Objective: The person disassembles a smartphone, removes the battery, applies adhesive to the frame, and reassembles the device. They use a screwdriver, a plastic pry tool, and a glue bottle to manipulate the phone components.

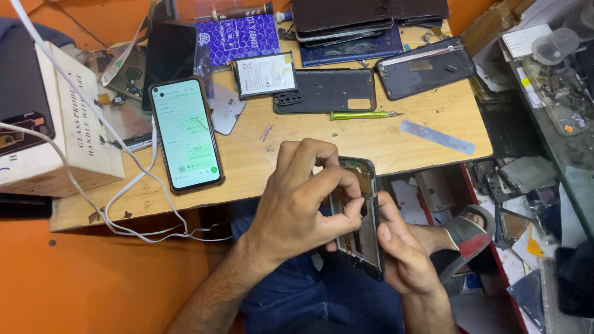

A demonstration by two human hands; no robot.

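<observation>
I hold an opened black phone frame (365,222) over my lap, below the front edge of the wooden bench (408,139). My right hand (405,253) cradles the frame from underneath, thumb on its right edge. My left hand (303,198) curls over the frame's left side, fingertips pressing into its exposed inside near the top. Part of the frame is hidden behind my left fingers.
On the bench lie a lit smartphone (185,133), a white cable (133,185), a cardboard box (59,117), a phone battery (266,74), two black back covers (328,91) (424,67), a green screwdriver (362,115) and a clear strip (438,137). Phone parts litter the floor on the right.
</observation>
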